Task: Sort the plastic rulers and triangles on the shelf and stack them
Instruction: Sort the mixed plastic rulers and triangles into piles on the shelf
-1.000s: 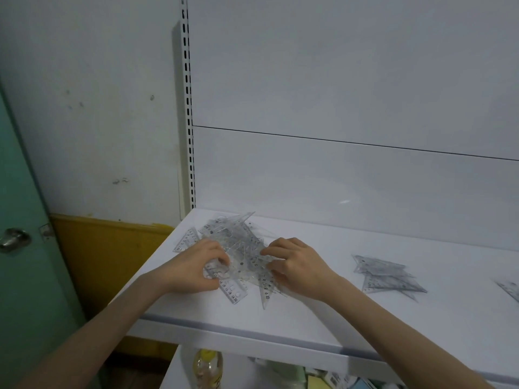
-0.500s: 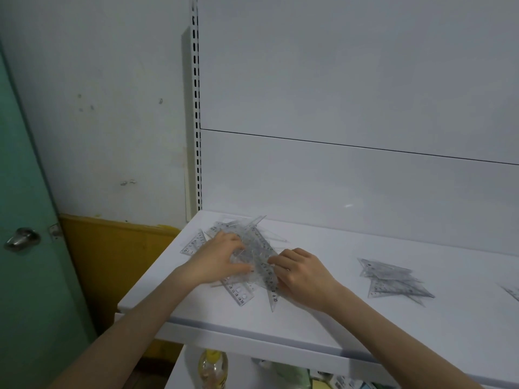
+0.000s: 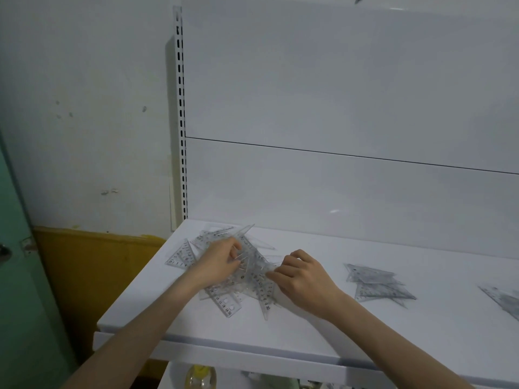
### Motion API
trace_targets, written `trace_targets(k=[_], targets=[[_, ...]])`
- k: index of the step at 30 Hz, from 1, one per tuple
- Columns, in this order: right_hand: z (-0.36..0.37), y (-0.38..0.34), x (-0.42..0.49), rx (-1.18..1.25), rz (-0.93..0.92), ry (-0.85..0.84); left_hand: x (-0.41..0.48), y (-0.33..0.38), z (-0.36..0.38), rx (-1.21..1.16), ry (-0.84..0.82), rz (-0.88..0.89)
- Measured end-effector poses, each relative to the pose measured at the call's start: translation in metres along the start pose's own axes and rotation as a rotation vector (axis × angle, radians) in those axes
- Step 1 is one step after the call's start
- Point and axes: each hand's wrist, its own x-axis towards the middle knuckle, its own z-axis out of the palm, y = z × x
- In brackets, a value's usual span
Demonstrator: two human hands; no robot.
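White shelf, left end: mixed pile of rulers and triangles. Left hand has shifted up into it, pinching one piece; right hand pinches its edge. Triangle stack lies well right; another piece probably comes out next.

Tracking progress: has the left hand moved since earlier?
Yes: left hand shifted right over the clear plastic ruler pile, away from the white shelf's left edge.

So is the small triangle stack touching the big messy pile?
Apart. The head view shows bare white shelf between the small triangle stack and the big messy pile.
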Motion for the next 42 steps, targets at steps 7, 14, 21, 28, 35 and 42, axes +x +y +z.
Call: trace_targets(k=[7, 14, 21, 28, 35, 42], targets=[[-0.009, 0.008, -0.014, 0.015, 0.081, 0.084, 0.010, 0.004, 0.005, -0.030, 0.043, 0.028], [-0.019, 0.019, -0.035, 0.020, 0.166, -0.065, 0.016, 0.005, 0.004, -0.155, 0.092, -0.023], [-0.023, 0.021, -0.042, 0.106, 0.450, -0.074, 0.016, 0.014, 0.004, -0.418, 0.098, -0.107], [-0.066, 0.042, -0.061, 0.279, 0.842, -0.103, 0.019, 0.053, 0.004, -0.572, 0.053, -0.038], [-0.105, 0.074, -0.125, 0.394, 1.128, -0.171, 0.040, 0.110, 0.061, -0.477, -0.051, 0.024], [-0.148, 0.128, -0.223, 0.531, 1.301, -0.176, 0.059, 0.204, 0.137, -0.380, -0.181, 0.195]])
